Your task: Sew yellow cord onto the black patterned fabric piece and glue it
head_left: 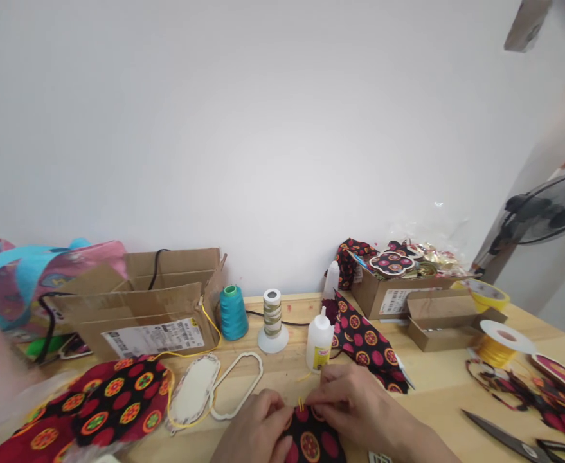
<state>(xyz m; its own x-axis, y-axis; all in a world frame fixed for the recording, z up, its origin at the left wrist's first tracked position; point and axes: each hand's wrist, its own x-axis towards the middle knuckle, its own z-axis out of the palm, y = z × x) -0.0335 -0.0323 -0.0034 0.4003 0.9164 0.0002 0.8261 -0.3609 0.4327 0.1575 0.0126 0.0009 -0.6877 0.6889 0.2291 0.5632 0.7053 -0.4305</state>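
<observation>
In the near middle of the desk (431, 402), the left hand (259, 427) and the right hand (354, 402) grasp a dark patterned fabric piece (310, 445) from either side, fingers pinched at its far edge. A small yellow cord loop (301, 404) stands up between the fingertips. Just beyond the right hand, a glue bottle (319, 347) stands upright, with a pointed patterned cloth (365, 341) to its right. Left of the hands lie a white lobed frame (249, 354) and, beside it, a cream panel (194, 389); farther left is a heap of red and black fabric (123, 395). A white-based spool (272, 315) and a teal thread cone (234, 315) stand on the far side, near an open cardboard box (137, 315). To the right, a spool of yellow cord (495, 352) rests beyond black-bladed scissors (501, 436).
</observation>
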